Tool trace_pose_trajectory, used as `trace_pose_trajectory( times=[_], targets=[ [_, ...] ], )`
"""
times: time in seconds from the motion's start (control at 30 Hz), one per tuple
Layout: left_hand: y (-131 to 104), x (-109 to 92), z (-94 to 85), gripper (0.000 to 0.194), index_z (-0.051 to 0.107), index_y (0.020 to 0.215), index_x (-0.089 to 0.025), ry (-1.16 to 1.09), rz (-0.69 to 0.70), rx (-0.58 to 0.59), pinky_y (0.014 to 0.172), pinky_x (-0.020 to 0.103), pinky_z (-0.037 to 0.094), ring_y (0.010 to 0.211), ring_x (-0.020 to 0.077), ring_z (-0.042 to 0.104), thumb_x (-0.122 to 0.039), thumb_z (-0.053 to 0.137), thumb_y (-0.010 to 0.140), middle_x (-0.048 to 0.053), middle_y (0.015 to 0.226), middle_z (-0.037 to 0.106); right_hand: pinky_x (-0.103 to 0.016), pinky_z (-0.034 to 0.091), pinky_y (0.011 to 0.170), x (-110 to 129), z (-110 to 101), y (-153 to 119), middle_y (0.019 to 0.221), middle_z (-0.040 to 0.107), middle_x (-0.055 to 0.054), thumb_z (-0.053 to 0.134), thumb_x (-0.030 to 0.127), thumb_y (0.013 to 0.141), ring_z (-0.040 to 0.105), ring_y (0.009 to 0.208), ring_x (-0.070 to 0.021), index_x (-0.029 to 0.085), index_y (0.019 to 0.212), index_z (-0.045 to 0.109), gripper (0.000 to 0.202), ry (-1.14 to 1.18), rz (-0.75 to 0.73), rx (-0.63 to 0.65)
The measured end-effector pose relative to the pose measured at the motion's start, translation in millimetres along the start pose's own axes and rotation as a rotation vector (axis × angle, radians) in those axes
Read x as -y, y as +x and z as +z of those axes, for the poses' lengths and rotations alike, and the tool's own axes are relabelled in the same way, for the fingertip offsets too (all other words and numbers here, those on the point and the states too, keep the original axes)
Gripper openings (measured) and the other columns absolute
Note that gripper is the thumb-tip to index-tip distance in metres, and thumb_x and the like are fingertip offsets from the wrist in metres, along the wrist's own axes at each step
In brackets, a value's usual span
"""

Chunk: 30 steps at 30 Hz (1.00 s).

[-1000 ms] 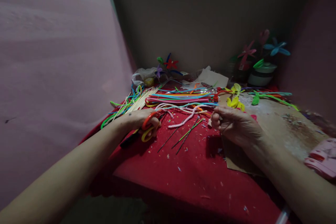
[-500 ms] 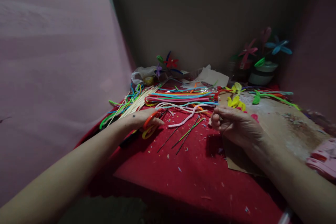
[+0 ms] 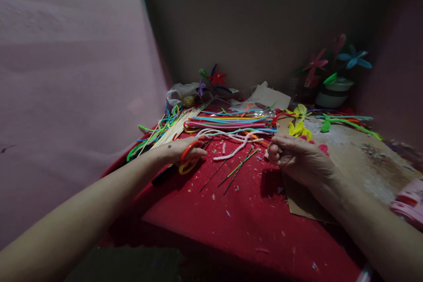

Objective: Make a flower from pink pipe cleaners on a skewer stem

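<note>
My left hand (image 3: 180,150) is closed around the handles of scissors (image 3: 187,166), orange and yellow, at the left of the red cloth. To the right, my right hand (image 3: 297,156) has its fingers curled together over the edge of a cardboard sheet (image 3: 350,158); what they pinch is too small to name. Between the hands lie a pale pink fuzzy stem (image 3: 231,154) and a few thin dark and green wires (image 3: 238,169). Behind them is a bundle of coloured pipe cleaners (image 3: 231,124).
Thin wooden sticks (image 3: 176,128) lie behind my left hand. Yellow fuzzy petals (image 3: 300,130) rest on the cardboard. Fuzzy flowers stand at the back, near a pale pot (image 3: 334,92). A pink tool (image 3: 410,202) sits at the right edge. Scraps dot the red cloth (image 3: 198,224).
The whole view has shifted slightly, so most things appear a little further right. A short pink piece now shows separately near the scissors' tips. Both hands keep nearly the same pose.
</note>
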<state>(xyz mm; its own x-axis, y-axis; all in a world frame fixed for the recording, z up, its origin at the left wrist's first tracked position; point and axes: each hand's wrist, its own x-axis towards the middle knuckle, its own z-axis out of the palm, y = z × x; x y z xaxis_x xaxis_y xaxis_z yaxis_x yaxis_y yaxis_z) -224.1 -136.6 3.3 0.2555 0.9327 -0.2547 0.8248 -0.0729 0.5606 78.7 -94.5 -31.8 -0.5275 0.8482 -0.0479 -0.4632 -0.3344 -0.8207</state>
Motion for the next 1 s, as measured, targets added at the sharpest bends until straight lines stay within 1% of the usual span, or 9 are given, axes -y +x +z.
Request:
trace_pose_trajectory(
  times=[0.07, 0.17, 0.3, 0.43, 0.53, 0.63, 0.83, 0.93, 1.0],
  targets=[
    [0, -1, -0.2, 0.032, 0.048, 0.057, -0.017, 0.145, -0.012, 0.015, 0.042, 0.021, 0.026, 0.044, 0.0091, 0.038, -0.043, 0.050, 0.074, -0.001, 0.050, 0.048, -0.022, 0.045, 0.051, 0, 0, 0, 0.061, 0.062, -0.002, 0.067, 0.019, 0.067, 0.055, 0.054, -0.0103, 0.018, 0.068, 0.066, 0.002, 0.006, 0.000, -0.007],
    [-2, -6, 6.1, 0.033, 0.047, 0.058, -0.017, 0.360, -0.108, -0.076, 0.044, 0.023, 0.027, 0.047, 0.0107, 0.040, -0.047, 0.052, 0.072, 0.000, 0.054, 0.048, -0.021, 0.044, 0.051, 0, 1, 0, 0.061, 0.062, -0.002, 0.068, 0.018, 0.066, 0.055, 0.054, -0.0093, 0.017, 0.067, 0.065, 0.003, 0.025, 0.008, 0.009],
    [-7, -19, 16.3, 0.031, 0.054, 0.081, -0.016, 0.598, -0.255, -0.151, 0.050, 0.026, 0.032, 0.055, 0.0169, 0.050, -0.046, 0.049, 0.073, 0.007, 0.065, 0.057, -0.020, 0.045, 0.051, 0, 2, -1, 0.061, 0.063, -0.002, 0.068, 0.018, 0.065, 0.056, 0.054, -0.0092, 0.016, 0.068, 0.066, 0.004, 0.037, 0.011, 0.021],
    [-1, -37, 14.7, 0.027, 0.059, 0.089, -0.017, 0.704, -0.215, -0.133, 0.059, 0.028, 0.037, 0.068, 0.0221, 0.057, -0.037, 0.047, 0.075, 0.011, 0.076, 0.062, -0.021, 0.044, 0.050, -1, 2, 0, 0.061, 0.063, -0.002, 0.068, 0.018, 0.065, 0.055, 0.053, -0.0097, 0.016, 0.068, 0.066, 0.004, 0.038, -0.002, 0.024],
    [16, -44, 14.9, 0.023, 0.062, 0.092, -0.022, 0.652, 0.028, -0.171, 0.067, 0.028, 0.038, 0.081, 0.0209, 0.056, -0.020, 0.046, 0.075, 0.007, 0.086, 0.062, -0.021, 0.043, 0.050, -2, 1, 1, 0.061, 0.063, -0.001, 0.068, 0.019, 0.066, 0.056, 0.052, -0.0092, 0.017, 0.069, 0.066, 0.004, 0.033, -0.002, 0.036],
    [37, -38, 20.5, 0.020, 0.064, 0.082, -0.021, 0.587, 0.252, -0.178, 0.072, 0.027, 0.037, 0.087, 0.0193, 0.053, -0.015, 0.047, 0.074, 0.006, 0.090, 0.059, -0.020, 0.044, 0.051, -3, 0, 2, 0.063, 0.064, -0.001, 0.069, 0.020, 0.067, 0.056, 0.053, -0.0087, 0.017, 0.071, 0.067, 0.006, 0.026, -0.004, 0.049],
    [58, -19, 25.2, 0.015, 0.057, 0.062, -0.016, 0.324, 0.253, -0.214, 0.061, 0.025, 0.035, 0.068, 0.0135, 0.046, -0.022, 0.049, 0.074, 0.003, 0.074, 0.051, -0.019, 0.043, 0.047, -3, 4, 1, 0.061, 0.064, -0.002, 0.068, 0.019, 0.067, 0.056, 0.051, -0.0085, 0.015, 0.072, 0.067, 0.006, 0.020, 0.022, 0.051],
    [55, -23, 19.9, 0.015, 0.053, 0.068, -0.015, 0.261, 0.261, -0.258, 0.061, 0.024, 0.035, 0.067, 0.0119, 0.045, -0.025, 0.046, 0.077, 0.002, 0.074, 0.050, -0.019, 0.043, 0.047, -3, 6, 1, 0.060, 0.064, -0.002, 0.068, 0.020, 0.067, 0.056, 0.049, -0.0084, 0.015, 0.073, 0.067, 0.008, 0.037, 0.023, 0.044],
    [50, -35, 18.1, 0.013, 0.052, 0.074, -0.016, 0.127, 0.301, -0.279, 0.063, 0.023, 0.037, 0.067, 0.0105, 0.045, -0.026, 0.047, 0.079, 0.000, 0.073, 0.051, -0.019, 0.043, 0.047, -4, 6, 2, 0.060, 0.064, -0.002, 0.069, 0.020, 0.066, 0.055, 0.049, -0.0081, 0.014, 0.074, 0.067, 0.010, 0.042, 0.025, 0.024]
  ],
)
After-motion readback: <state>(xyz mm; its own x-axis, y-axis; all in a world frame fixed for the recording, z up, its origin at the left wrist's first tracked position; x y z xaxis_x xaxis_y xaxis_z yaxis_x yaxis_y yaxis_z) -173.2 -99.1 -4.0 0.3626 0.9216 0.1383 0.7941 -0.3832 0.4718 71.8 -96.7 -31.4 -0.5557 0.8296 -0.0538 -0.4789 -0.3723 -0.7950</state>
